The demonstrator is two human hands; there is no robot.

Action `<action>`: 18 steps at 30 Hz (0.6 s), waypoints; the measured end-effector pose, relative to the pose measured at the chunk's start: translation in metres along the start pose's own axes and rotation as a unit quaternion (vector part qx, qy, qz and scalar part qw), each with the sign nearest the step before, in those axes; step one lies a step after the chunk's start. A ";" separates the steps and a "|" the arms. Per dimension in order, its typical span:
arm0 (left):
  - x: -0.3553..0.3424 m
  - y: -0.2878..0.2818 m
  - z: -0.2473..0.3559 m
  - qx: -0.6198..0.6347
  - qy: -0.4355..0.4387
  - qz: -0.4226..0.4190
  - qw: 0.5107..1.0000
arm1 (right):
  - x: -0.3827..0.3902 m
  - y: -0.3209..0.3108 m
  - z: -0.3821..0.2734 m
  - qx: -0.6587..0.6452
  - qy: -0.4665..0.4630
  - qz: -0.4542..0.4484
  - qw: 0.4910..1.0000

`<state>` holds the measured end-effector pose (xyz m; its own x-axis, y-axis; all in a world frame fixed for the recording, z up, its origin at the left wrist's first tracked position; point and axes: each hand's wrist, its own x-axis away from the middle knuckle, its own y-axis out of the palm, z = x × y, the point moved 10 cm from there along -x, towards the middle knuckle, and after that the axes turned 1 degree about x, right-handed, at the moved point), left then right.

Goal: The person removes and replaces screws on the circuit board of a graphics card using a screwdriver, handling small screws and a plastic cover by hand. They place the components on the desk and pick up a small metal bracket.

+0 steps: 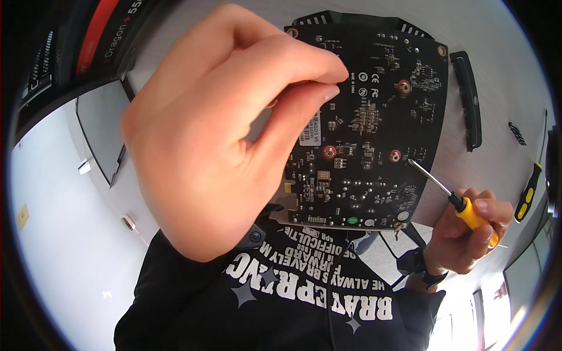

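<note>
My left hand (211,128) is raised close to the camera over the left part of a black circuit board (369,187), its thumb and index finger pinched; what they hold, if anything, I cannot make out. My right hand (468,228) grips a yellow-and-black screwdriver (475,221), its metal tip beside a red-ringed screw (395,156) at the board's lower right. Two more red-ringed screws (403,87) (329,152) show at upper right and middle left. A black plastic housing (357,17) shows behind the board's top edge.
A long black part (465,96), small dark screws (516,133) and a second yellow-and-black screwdriver (528,193) lie on the grey tabletop (497,82) at right. A black-and-red box (93,32) and a dark thin panel (96,128) are at left.
</note>
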<state>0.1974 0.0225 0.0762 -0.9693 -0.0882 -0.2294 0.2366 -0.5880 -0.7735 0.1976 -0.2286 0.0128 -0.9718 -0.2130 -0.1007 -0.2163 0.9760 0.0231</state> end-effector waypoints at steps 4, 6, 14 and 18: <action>0.005 0.006 -0.012 0.066 -0.046 -0.002 0.997 | 0.001 0.000 0.003 0.001 -0.031 -0.010 0.999; 0.008 0.005 -0.016 0.085 -0.066 0.005 0.994 | 0.002 0.001 -0.001 -0.013 -0.062 -0.014 0.998; 0.015 0.002 -0.025 0.142 -0.017 0.040 0.989 | 0.004 -0.002 0.001 0.010 -0.022 -0.011 1.000; 0.019 0.007 -0.033 0.309 -0.082 0.063 0.945 | 0.002 0.000 0.004 0.005 -0.026 -0.009 1.000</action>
<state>0.1830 0.0429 0.0469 -0.9451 -0.2833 -0.1628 0.3166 -0.9174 -0.2411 0.1957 -0.2290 0.0088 -0.9615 -0.2286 -0.1527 -0.2330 0.9724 0.0118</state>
